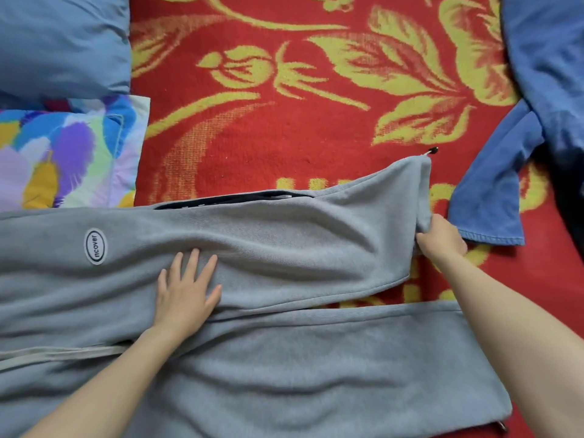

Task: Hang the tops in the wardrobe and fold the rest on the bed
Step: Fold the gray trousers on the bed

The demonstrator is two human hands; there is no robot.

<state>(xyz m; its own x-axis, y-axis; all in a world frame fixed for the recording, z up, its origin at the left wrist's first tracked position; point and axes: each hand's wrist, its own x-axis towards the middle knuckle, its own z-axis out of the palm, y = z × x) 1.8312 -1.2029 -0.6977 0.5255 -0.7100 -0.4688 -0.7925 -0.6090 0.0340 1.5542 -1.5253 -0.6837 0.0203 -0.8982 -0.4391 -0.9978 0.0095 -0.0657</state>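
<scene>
Grey sweatpants (pixel 284 358) with an oval "ncover" patch lie spread across the red bed cover, legs pointing right. My left hand (pixel 186 292) rests flat on the upper leg with fingers spread. My right hand (pixel 441 238) pinches the cuff end of that upper leg, which is lifted and bunched. The lower leg lies flat along the near edge. A pale drawstring (pixel 63 354) shows at the left, by the waist.
The bed cover (pixel 284 105) is red with a yellow floral pattern. A blue garment (pixel 493 191) lies at the right, its sleeve close to my right hand. A blue pillow (pixel 60 42) and a colourful patterned pillow (pixel 69 156) sit at the left.
</scene>
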